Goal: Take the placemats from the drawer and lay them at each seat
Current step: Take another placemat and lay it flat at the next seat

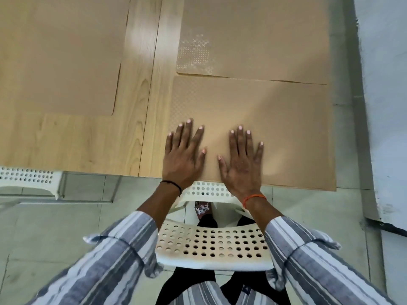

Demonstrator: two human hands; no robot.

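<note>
**Both palms flat on the near placemat**

Because this placemat (253, 119) has to sit square to the seat, I have both hands spread flat on it — fingers straight and fanned, nothing gripped. My left hand (184, 154) presses near the mat's left edge, its little finger reaching about to that edge; my right hand (243, 159) lies just beside it, thumbs pointing toward each other with a strip of mat between. The heels of both palms sit at the table's near edge, where the mat's own edge runs about flush with it, so I judge I am smoothing or nudging it into line.

Just beyond my fingertips a second placemat (264, 40) lies edge to edge with this one, perhaps slightly overlapping; I cannot tell which. Well off to the left of my left hand, a third placemat (59, 56) rests on the wooden table (141, 89). Below my wrists stands a white perforated chair (211, 245) — the seat this mat serves. Another chair (28, 179) shows farther left. No drawer is in view.
</note>
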